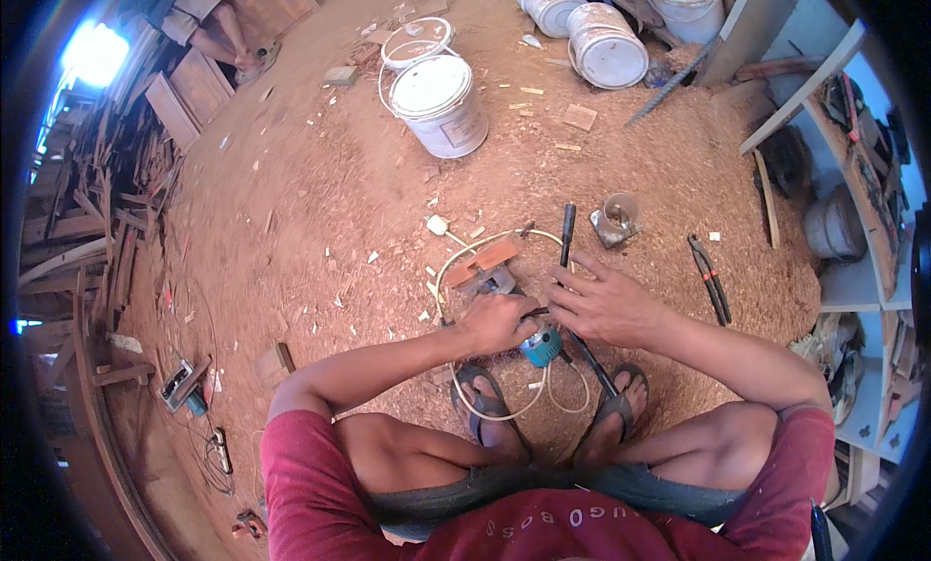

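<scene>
Head view: squatting over a small teal power tool (540,347) on the sawdust floor (320,202), both hands working at it.

Left hand (497,320) curling into a closed grip on the tool's upper body, seemingly steadying it between the sandalled feet; right hand (603,304) lying with fingers spread, pressing down beside the tool and over a dark rod-like handle (566,233), whether pinching anything, cannot tell. Pale cord (456,260) looping around the tool and a reddish wood block (485,258), staying close to the work. Pliers (710,278) lying just to the right, within reach. Metal cup-shaped fitting (617,217) sitting beyond the right hand. White bucket (441,105) standing further off, faint label on its side; more white buckets (606,45) tipped over near the shelf.
</scene>
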A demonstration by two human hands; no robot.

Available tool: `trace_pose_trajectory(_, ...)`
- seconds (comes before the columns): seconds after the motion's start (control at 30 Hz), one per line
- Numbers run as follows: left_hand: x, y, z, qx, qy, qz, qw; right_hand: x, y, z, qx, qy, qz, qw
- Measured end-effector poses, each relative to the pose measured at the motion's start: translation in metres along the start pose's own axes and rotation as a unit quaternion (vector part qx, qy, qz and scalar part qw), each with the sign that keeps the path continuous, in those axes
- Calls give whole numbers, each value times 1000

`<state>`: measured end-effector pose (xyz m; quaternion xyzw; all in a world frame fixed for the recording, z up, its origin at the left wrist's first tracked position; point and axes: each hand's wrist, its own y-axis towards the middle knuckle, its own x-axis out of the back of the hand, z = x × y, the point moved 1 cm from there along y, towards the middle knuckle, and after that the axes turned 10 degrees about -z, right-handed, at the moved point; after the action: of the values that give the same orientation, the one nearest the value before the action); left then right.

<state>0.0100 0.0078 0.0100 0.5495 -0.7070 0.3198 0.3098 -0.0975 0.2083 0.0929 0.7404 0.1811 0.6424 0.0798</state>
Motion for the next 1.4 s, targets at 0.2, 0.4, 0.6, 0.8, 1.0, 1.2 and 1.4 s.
trace_pose_trajectory(0.2, 2, -2, -1, 5, 8, 12, 1000, -9, 17, 4, -327, 250, 247, 877)
trace_pose_trajectory(0.4, 5, -8, 4, 7, -4, -17, 1000, -4, 26, -8, -461, 287, 217, 811)
trace_pose_trajectory(0.6, 0, -3, 5, 8, 13, 7, 1000, 8, 11, -10, -39, 32, -44, 998)
trace_pose_trajectory(0.8, 0, -5, 5, 1, 4, 3, 1000, -4, 10, -4, -169, 136, 149, 965)
trace_pose_trajectory(1.0, 4, 3, -2, 7, 6, 12, 1000, -18, 4, 12, -444, 279, 166, 835)
trace_pose_trajectory(1.2, 0, -5, 5, 1, 12, -2, 1000, 8, 11, -6, -90, 57, -26, 994)
trace_pose_trajectory(1.4, 4, -1, 0, 8, 16, 23, 1000, -3, 5, -2, -125, 86, 129, 980)
